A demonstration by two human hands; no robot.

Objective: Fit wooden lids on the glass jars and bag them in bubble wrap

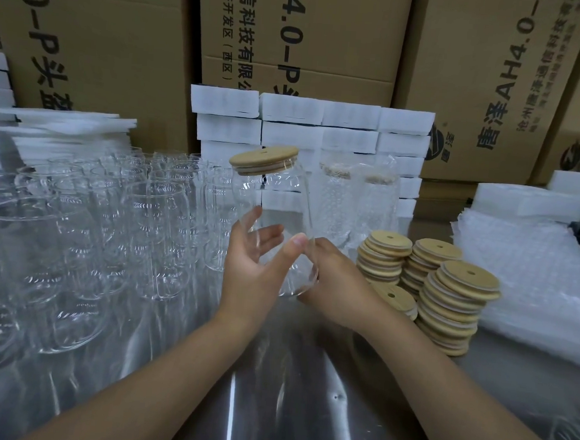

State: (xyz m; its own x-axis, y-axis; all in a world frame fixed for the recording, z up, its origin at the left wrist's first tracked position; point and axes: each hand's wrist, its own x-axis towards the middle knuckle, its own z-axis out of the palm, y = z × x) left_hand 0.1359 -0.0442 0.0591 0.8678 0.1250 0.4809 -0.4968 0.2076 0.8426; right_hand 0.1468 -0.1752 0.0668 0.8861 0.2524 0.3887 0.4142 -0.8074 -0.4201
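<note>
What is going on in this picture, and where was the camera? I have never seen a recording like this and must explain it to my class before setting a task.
There is no machine here. One camera worn on a person's head looks down at their two bare hands. The right hand grips the base of a glass jar that already carries a wooden lid. The left hand lies open against its side. On the shiny metal table stand lidless glass jars at left, stacks of wooden lids at right, and a pile of bubble wrap beyond them. Two bagged jars stand behind, in front of white foam blocks and cardboard boxes.
</note>
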